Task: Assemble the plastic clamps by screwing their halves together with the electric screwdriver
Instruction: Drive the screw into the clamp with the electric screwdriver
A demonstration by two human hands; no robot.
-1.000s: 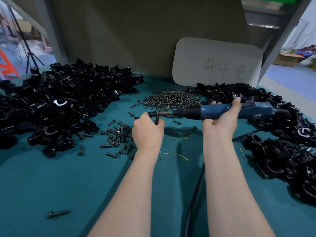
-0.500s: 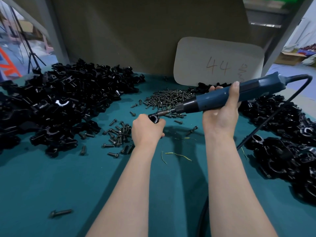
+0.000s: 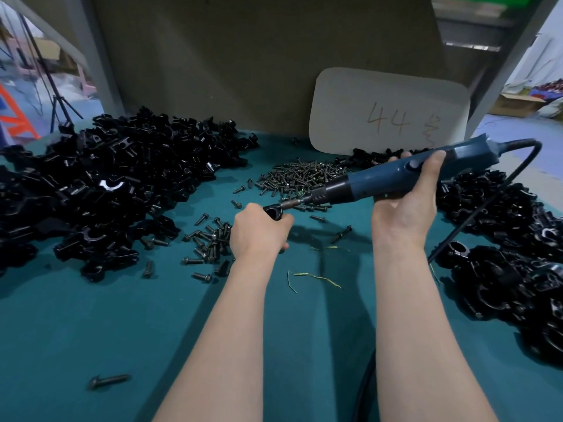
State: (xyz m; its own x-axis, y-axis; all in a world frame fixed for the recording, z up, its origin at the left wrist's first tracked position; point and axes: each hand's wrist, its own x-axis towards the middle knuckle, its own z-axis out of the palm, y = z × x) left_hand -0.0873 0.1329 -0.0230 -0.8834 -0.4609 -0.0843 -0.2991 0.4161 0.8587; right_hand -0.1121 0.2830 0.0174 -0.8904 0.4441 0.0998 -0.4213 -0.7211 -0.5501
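Centre of frame: left hand (image 3: pixel 259 231) curled tight around a black clamp (image 3: pixel 273 212), of which only the top end shows above the fingers. Right hand (image 3: pixel 405 205) wraps the blue screwdriver (image 3: pixel 393 181) mid-body, thumb lying along the top near the switch. The tool slopes down to the left and its bit (image 3: pixel 294 203) meets the clamp's upper edge. The screw itself is not visible; likely seated under the bit.

Step in hand, as judged: driving the screw that joins the two halves.

To do it well:
- Bring the bit in line with the screw axis; the present slant risks cam-out.
- Keep the left grip firm so the halves cannot twist apart.
- Press lightly along the bit and stop once the halves close.
- Mind the cord (image 3: pixel 475 208) trailing over the right-hand pile (image 3: pixel 518 254).

Supplies: loose halves (image 3: pixel 100 184) upper left, screws (image 3: pixel 301 175) above centre, all on the green mat (image 3: pixel 91 330).
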